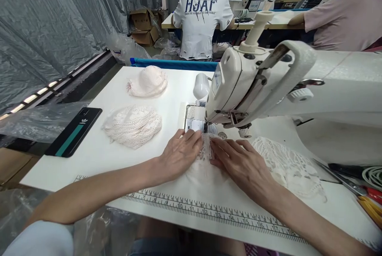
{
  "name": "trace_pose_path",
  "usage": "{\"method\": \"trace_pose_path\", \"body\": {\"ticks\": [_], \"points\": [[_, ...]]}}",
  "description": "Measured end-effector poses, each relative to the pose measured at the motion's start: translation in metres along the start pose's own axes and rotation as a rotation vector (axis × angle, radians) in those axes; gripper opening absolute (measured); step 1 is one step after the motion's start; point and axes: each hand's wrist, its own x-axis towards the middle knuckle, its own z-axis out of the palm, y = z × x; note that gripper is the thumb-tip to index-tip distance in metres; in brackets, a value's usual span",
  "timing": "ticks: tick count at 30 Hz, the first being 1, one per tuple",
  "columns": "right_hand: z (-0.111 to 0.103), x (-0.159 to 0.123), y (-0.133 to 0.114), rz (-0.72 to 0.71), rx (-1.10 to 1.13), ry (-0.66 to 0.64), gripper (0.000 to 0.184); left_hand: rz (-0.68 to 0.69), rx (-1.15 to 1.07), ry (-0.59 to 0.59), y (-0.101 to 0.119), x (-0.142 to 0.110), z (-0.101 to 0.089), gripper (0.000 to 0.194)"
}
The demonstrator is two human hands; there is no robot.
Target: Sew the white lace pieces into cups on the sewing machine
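Note:
A narrow strip of sheer white lace fabric [205, 150] lies under the needle area of a white sewing machine [229, 85]. My left hand [182, 152] rests on the left edge of the lace, fingers laid out flat beside the presser foot [205, 127]. From the right, my right hand [238, 160] has its fingertips and thumb closed on the lace edge. The fabric's lower part spreads toward me over the table. To the right of my right hand lies a heap of white lace [288, 164].
Left on the white table [98, 168] lie a lace pile [134, 124], a pale moulded cup [147, 81] and a dark phone [74, 132]. Scissors [343, 178] lie at right. A printed ruler [205, 210] runs along the front edge. Co-workers sit beyond, one in a white shirt [198, 25].

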Motion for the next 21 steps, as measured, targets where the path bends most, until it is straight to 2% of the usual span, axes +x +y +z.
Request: {"method": "trace_pose_path", "body": {"ticks": [3,6,9,13,16,21], "points": [[0.006,0.001,0.008,0.000,-0.004,0.004,0.022,-0.018,-0.006,0.014,-0.006,0.006,0.001,0.039],[0.011,0.006,0.016,0.015,-0.013,-0.003,0.024,-0.028,-0.008,0.024,-0.014,0.015,0.003,0.034],[0.017,0.010,0.024,0.011,-0.029,-0.003,0.027,-0.060,-0.020,-0.006,-0.022,0.025,0.004,0.029],[0.026,0.013,0.029,0.075,-0.005,-0.031,0.031,-0.079,-0.040,-0.036,-0.030,0.035,0.003,0.025],[0.031,0.013,0.030,0.115,0.014,-0.038,0.032,-0.072,-0.046,-0.050,-0.032,0.036,0.004,0.029],[0.030,0.010,0.027,0.070,0.019,-0.051,0.035,-0.075,-0.028,-0.057,-0.029,0.029,0.004,0.026]]}}
